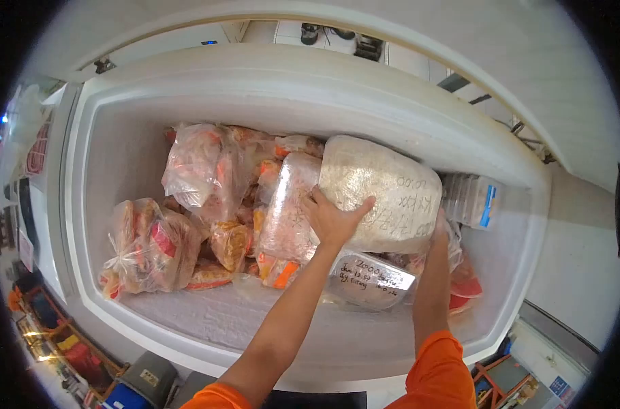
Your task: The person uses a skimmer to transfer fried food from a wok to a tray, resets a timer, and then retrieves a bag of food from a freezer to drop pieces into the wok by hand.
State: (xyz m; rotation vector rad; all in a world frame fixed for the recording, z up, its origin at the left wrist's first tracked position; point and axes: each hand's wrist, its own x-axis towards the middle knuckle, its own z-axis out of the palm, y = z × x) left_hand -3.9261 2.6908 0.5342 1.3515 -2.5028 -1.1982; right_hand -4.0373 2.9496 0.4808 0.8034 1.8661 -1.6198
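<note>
I look down into an open white chest freezer [85,204]. My left hand [332,218] presses flat against the near left side of a large pale frozen bag with handwriting [385,184]. My right hand [438,228] grips that same bag at its right lower edge, mostly hidden behind it. The bag sits tilted on top of other frozen packs. Below it lies another clear bag with handwritten text [371,279]. Both arms wear orange sleeves.
Several clear bags of reddish and orange frozen food [201,170] fill the freezer's left and middle, one knotted bag [146,249] at the near left. A white box with blue label [470,199] lies at the right. The open lid [528,61] rises behind.
</note>
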